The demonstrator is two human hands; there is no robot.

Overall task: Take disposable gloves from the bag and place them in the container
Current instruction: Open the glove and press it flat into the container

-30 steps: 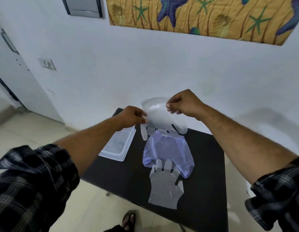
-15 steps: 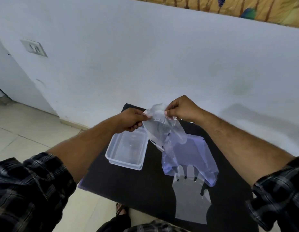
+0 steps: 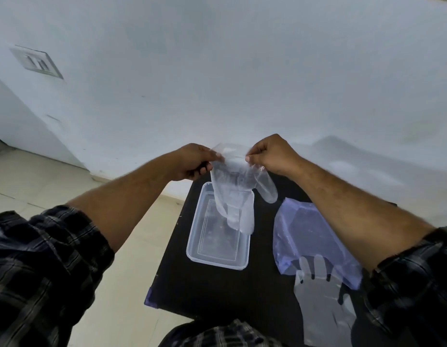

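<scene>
A clear disposable glove (image 3: 238,186) hangs fingers down from both my hands. My left hand (image 3: 192,161) pinches its cuff on the left, my right hand (image 3: 272,155) pinches it on the right. The glove's fingers dangle over the far end of the clear rectangular container (image 3: 217,257), which stands open on the black table (image 3: 204,291). To the right lies the pale purple plastic bag (image 3: 310,236), flat on the table. A second clear glove (image 3: 322,301) lies flat near the front edge, its fingers overlapping the bag.
The table stands against a white wall (image 3: 217,71) with a switch plate (image 3: 37,62) at the left. Tiled floor (image 3: 42,176) lies to the left of the table. My checked sleeves frame the lower corners.
Both hands have carried the glove leftward from above the bag to above the container. The view has tilted down and shifted, so the container now sits in the middle.
</scene>
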